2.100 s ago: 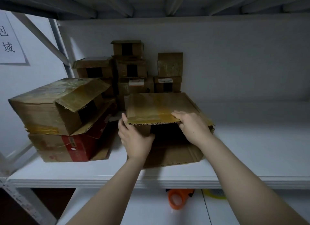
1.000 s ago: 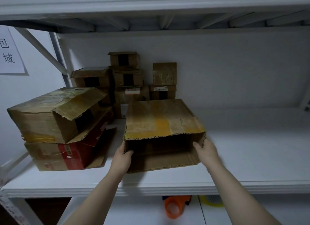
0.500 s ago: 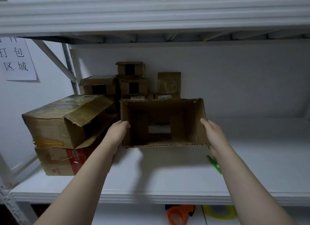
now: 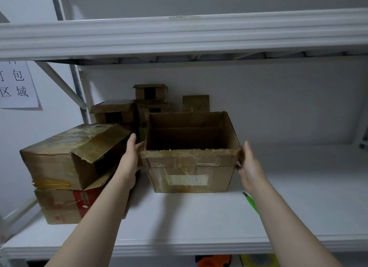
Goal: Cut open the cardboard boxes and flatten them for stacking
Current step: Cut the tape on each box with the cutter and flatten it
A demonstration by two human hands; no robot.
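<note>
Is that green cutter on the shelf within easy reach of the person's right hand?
Probably yes, once it lets go. The green cutter lies on the shelf just beside the right forearm, with nothing on it. For now the right hand presses the side of the open box, opposite the left hand.

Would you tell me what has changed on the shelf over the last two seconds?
The box was turned from lying with its opening toward the camera to opening upward. The left hand and right hand moved from its top flap to its sides. A green knife now shows on the shelf. The other boxes stayed put.
</note>
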